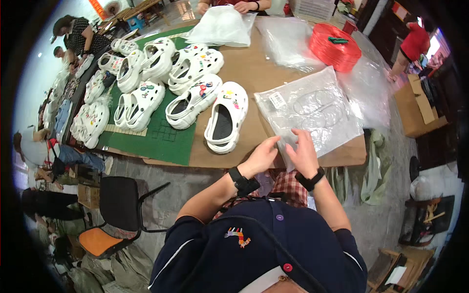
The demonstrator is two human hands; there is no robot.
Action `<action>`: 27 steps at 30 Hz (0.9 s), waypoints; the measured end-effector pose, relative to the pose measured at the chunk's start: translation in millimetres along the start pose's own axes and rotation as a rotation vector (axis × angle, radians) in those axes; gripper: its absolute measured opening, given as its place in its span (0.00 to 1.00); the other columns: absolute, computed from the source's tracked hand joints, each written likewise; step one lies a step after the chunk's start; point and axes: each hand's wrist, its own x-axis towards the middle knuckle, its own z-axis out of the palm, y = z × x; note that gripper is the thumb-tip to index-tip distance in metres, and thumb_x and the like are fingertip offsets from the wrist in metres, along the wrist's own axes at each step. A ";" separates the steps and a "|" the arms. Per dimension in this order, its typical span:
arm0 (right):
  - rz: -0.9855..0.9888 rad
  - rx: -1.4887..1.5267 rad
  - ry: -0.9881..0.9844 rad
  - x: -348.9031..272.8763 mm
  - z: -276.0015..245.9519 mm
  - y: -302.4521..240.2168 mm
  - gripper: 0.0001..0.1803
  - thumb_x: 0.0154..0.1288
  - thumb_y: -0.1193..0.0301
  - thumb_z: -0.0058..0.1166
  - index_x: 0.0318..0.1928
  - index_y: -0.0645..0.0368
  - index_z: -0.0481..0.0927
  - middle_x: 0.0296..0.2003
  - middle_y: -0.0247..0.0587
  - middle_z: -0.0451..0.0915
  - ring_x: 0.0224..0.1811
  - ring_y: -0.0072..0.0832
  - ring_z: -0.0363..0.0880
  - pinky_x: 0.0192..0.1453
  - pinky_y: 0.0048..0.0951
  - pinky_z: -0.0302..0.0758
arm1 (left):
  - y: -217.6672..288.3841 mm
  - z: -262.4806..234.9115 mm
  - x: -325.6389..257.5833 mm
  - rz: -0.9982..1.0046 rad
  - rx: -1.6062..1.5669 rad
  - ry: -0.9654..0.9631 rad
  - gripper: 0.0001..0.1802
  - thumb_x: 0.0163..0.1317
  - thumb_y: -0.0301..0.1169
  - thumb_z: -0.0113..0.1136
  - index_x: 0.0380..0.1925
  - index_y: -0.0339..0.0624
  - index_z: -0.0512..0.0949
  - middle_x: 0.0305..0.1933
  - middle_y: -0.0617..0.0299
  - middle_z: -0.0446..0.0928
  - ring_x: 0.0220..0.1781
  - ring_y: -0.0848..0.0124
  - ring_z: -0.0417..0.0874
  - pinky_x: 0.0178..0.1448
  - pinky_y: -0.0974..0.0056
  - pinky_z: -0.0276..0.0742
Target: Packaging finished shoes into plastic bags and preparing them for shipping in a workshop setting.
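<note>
A clear plastic bag [317, 108] with a white label sticker lies flat at the table's near right edge. At the bag's near left edge, my left hand [262, 157] is closed in a pinch on the plastic. My right hand [304, 155] rests over the near part of the bag, thumb and forefinger apart. Left of my hands stands a white clog [227, 117] with a dark insole and small coloured charms. Beside it is another white clog [194, 101], one of several charm-covered clogs grouped across the table's left half.
The brown table [273, 58] carries a green cutting mat [171, 146], more plastic bags [288, 41] and a red twine roll [335, 46]. Across the table, a person's hands touch a bagged white item [222, 27]. A chair [117, 210] stands left; a cardboard box [417, 110] sits right.
</note>
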 end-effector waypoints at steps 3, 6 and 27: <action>-0.146 -0.110 -0.028 20.6 21.9 -0.8 0.28 0.49 0.74 0.57 0.53 0.65 0.69 0.44 0.55 0.72 0.46 0.50 0.72 0.51 0.44 0.71 | 29.5 -22.0 -16.5 0.099 0.062 -0.099 0.21 0.60 0.20 0.46 0.55 0.33 0.69 0.56 0.49 0.73 0.59 0.61 0.73 0.64 0.63 0.65; 0.006 -0.326 -0.165 32.9 32.8 -7.2 0.23 0.51 0.74 0.55 0.50 0.63 0.73 0.42 0.56 0.74 0.46 0.51 0.73 0.50 0.44 0.72 | 51.9 -52.0 -39.2 0.172 0.152 0.040 0.18 0.59 0.21 0.50 0.51 0.34 0.72 0.50 0.49 0.76 0.56 0.59 0.75 0.61 0.61 0.68; 0.048 -0.208 0.050 36.6 29.2 1.6 0.07 0.61 0.73 0.48 0.37 0.61 0.76 0.36 0.53 0.74 0.38 0.52 0.75 0.41 0.46 0.73 | -56.4 -323.2 32.5 -0.368 1.092 0.301 0.16 0.55 0.42 0.57 0.38 0.45 0.80 0.41 0.50 0.81 0.45 0.53 0.81 0.48 0.51 0.76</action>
